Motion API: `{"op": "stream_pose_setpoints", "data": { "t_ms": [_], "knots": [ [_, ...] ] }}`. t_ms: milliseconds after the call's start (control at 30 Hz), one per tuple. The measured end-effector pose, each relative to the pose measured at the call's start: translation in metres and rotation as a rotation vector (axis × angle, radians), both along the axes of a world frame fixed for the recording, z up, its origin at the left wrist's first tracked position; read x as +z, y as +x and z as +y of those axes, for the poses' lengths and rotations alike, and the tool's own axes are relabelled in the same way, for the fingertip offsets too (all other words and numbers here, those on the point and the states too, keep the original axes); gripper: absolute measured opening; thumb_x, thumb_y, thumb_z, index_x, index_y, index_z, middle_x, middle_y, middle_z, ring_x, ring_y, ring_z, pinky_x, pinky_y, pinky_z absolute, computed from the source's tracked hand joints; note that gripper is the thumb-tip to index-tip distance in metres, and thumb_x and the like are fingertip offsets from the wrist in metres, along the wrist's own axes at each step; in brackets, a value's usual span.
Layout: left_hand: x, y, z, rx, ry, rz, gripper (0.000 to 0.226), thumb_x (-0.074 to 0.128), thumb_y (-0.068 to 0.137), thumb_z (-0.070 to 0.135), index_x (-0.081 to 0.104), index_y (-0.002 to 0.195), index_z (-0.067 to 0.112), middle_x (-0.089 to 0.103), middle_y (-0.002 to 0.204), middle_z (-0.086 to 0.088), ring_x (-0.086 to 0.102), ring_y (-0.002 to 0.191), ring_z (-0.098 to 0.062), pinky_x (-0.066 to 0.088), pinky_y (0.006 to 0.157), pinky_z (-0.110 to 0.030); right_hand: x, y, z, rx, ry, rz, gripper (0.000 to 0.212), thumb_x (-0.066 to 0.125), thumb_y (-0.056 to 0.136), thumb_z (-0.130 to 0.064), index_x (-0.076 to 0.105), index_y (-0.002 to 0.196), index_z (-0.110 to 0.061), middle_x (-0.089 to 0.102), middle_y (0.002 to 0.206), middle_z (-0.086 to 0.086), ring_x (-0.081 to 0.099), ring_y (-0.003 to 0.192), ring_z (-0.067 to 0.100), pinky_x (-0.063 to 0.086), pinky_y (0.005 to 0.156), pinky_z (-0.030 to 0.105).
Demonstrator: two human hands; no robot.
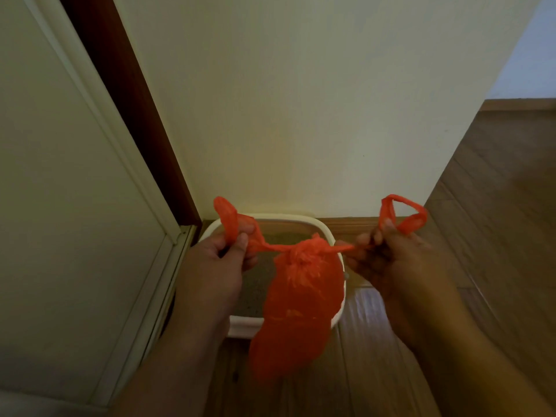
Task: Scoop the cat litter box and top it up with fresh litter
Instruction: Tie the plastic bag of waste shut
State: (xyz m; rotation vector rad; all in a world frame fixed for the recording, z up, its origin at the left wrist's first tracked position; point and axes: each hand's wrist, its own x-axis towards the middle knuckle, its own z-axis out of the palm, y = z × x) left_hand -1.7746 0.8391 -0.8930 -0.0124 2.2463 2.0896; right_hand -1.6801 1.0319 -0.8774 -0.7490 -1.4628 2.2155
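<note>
Left hand (pixel 222 254), right hand (pixel 388 254) pinch knotted orange bag (pixel 301 311) handles; bag hides litter box (pixel 240 326) centre.

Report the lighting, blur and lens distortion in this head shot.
Head view: dim, warm light, no glare; the wide lens bows the door frame and wall edges; the orange bag, pulled by left hand and right hand, is fairly sharp above the litter box; the forearms at the bottom edge look soft.

- The litter box (pixel 272 224) sits on the floor (pixel 496 206), against the wall (pixel 285 100) behind it.
- The door (pixel 60 176) stands left of the litter box.
- The bag (pixel 298 308) hangs over the box, between the left hand (pixel 219 257) and right hand (pixel 388 254).
</note>
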Motion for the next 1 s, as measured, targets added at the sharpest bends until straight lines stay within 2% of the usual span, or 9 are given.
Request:
{"op": "stream_pose_setpoints", "data": {
  "t_ms": [133, 300, 367, 467, 600, 700, 767, 867, 1000],
  "knots": [
    [-0.001, 0.007, 0.009, -0.023, 0.058, -0.028, 0.017, 0.064, 0.097, 0.018, 0.071, 0.096, 0.034, 0.076, 0.094, 0.001, 0.074, 0.086, -0.013, 0.056, 0.072, -0.027, -0.008, 0.0, -0.001, 0.038, 0.181, -0.025, 0.023, 0.045, 0.104, -0.036, 0.064, 0.105, -0.022, 0.054, 0.065, 0.0, 0.057, 0.062, 0.019, 0.054, 0.055, 0.032],
    [0.003, 0.021, 0.019, -0.163, 0.222, -0.096, 0.055, 0.062, 0.096, 0.002, 0.042, 0.134, 0.037, 0.069, 0.113, -0.01, 0.077, 0.077, -0.022, 0.059, 0.061, -0.033, -0.014, -0.001, 0.0, 0.125, 0.597, -0.111, 0.034, 0.044, 0.106, -0.023, 0.059, 0.125, -0.047, 0.066, 0.093, -0.011, 0.066, 0.075, 0.01, 0.059, 0.067, 0.033],
    [0.005, 0.025, 0.021, -0.217, 0.237, -0.086, 0.069, 0.06, 0.095, -0.003, 0.036, 0.137, 0.046, 0.065, 0.116, -0.01, 0.076, 0.077, -0.022, 0.059, 0.062, -0.033, -0.019, -0.006, -0.009, 0.287, 0.612, -0.193, 0.038, 0.042, 0.105, -0.012, 0.066, 0.12, -0.038, 0.066, 0.109, -0.001, 0.069, 0.085, 0.012, 0.061, 0.073, 0.034],
    [0.005, 0.029, 0.024, -0.29, 0.236, -0.081, 0.078, 0.06, 0.095, -0.004, 0.033, 0.138, 0.056, 0.063, 0.124, -0.008, 0.076, 0.086, -0.025, 0.06, 0.069, -0.037, -0.026, -0.005, -0.027, 0.501, 0.501, -0.363, 0.026, 0.046, 0.103, -0.027, 0.06, 0.102, -0.049, 0.059, 0.106, -0.007, 0.061, 0.091, 0.014, 0.055, 0.083, 0.036],
    [0.005, 0.027, 0.021, -0.258, 0.297, -0.09, 0.066, 0.061, 0.094, -0.004, 0.039, 0.136, 0.042, 0.066, 0.115, -0.008, 0.076, 0.083, -0.024, 0.06, 0.072, -0.039, -0.015, 0.0, -0.034, 0.676, 0.459, -0.387, 0.024, 0.043, 0.099, -0.055, 0.063, 0.095, -0.042, 0.065, 0.1, -0.013, 0.061, 0.092, 0.007, 0.049, 0.083, 0.027],
    [0.006, 0.018, 0.016, -0.203, 0.352, -0.104, 0.05, 0.06, 0.094, -0.003, 0.041, 0.13, 0.026, 0.065, 0.104, -0.01, 0.075, 0.077, -0.021, 0.06, 0.063, -0.031, -0.009, 0.007, -0.027, 0.74, 0.409, -0.328, 0.026, 0.047, 0.092, -0.065, 0.066, 0.103, -0.05, 0.073, 0.106, -0.003, 0.071, 0.096, 0.017, 0.058, 0.091, 0.045],
    [0.001, 0.014, 0.013, -0.143, 0.256, -0.113, 0.053, 0.065, 0.092, -0.001, 0.038, 0.129, 0.027, 0.063, 0.11, -0.011, 0.075, 0.079, -0.024, 0.061, 0.062, -0.035, -0.009, 0.007, -0.026, 0.695, 0.405, -0.297, 0.018, 0.054, 0.094, -0.053, 0.064, 0.109, -0.05, 0.073, 0.105, 0.004, 0.074, 0.094, 0.025, 0.06, 0.085, 0.054],
    [-0.008, 0.01, 0.006, -0.126, -0.219, -0.022, 0.078, 0.073, 0.086, 0.012, 0.024, 0.138, 0.044, 0.059, 0.128, -0.007, 0.071, 0.097, -0.027, 0.062, 0.075, -0.043, -0.011, 0.006, -0.025, 0.548, 0.421, -0.192, 0.028, 0.059, 0.099, -0.028, 0.062, 0.111, -0.053, 0.073, 0.1, -0.002, 0.075, 0.085, 0.022, 0.062, 0.075, 0.053],
    [-0.011, 0.022, 0.013, -0.377, -0.558, 0.25, 0.084, 0.069, 0.09, 0.016, 0.022, 0.147, 0.057, 0.031, 0.145, 0.012, 0.032, 0.13, -0.001, 0.032, 0.102, -0.013, -0.008, 0.004, -0.025, 0.418, 0.449, -0.121, 0.034, 0.054, 0.101, -0.012, 0.073, 0.095, -0.04, 0.074, 0.087, 0.002, 0.07, 0.08, 0.035, 0.06, 0.073, 0.059]
  ]
}}
